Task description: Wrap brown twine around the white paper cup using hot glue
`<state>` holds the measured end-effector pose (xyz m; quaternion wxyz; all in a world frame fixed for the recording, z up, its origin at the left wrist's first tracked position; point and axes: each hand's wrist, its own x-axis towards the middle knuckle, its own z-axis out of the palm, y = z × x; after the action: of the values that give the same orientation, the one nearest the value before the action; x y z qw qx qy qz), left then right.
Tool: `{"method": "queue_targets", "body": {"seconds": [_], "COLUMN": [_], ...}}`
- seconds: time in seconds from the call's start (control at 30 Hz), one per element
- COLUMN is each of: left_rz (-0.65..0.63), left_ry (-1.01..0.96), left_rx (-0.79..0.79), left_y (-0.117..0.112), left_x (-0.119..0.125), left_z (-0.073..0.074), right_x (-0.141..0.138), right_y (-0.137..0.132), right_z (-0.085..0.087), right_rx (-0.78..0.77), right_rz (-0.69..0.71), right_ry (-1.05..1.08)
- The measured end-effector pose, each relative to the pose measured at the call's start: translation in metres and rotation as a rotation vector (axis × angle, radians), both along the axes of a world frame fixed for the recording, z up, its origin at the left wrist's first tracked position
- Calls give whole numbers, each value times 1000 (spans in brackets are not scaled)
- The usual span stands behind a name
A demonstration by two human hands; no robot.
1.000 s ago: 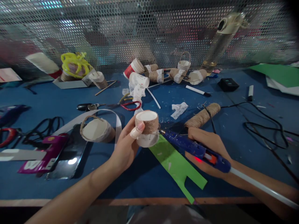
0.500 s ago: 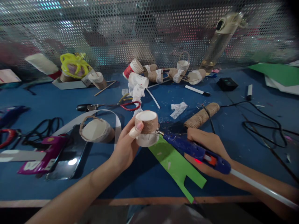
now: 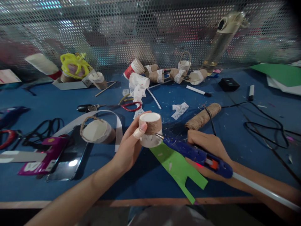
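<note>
Clamping thumb and fingers on a twine-wrapped paper cup (image 3: 151, 129), the left hand (image 3: 130, 142) holds it mouth up; the right hand (image 3: 209, 146) wraps its fingers around a blue hot glue gun (image 3: 181, 146), nozzle (image 3: 160, 136) ahead of them at the cup's twine band (image 3: 155, 125); a jute twine roll (image 3: 204, 116) lies just beyond the right fingers
</note>
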<state>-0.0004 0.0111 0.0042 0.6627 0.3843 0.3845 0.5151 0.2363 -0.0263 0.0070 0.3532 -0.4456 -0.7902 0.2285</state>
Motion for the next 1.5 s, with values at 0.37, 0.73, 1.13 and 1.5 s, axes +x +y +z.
{"method": "queue_targets", "body": {"seconds": [0.37,0.73,1.13,1.5], "left_rz": [46,28,64,139], "left_ry": [-18,-75,-142,-164], "left_rx": [-71,-60,-128,-213], "left_y": [2,3,5,5], "left_x": [-4,-1,1,3], "left_z": [-6,-1,0,5], "right_x": [4,4,3,4], "right_y": [4,4,4,4], "right_z": [2,3,5,2], "right_rx": [-39,-42,-77,-69], "right_rz": [-13,19,16,15], "right_ry": [43,39,85,95]}}
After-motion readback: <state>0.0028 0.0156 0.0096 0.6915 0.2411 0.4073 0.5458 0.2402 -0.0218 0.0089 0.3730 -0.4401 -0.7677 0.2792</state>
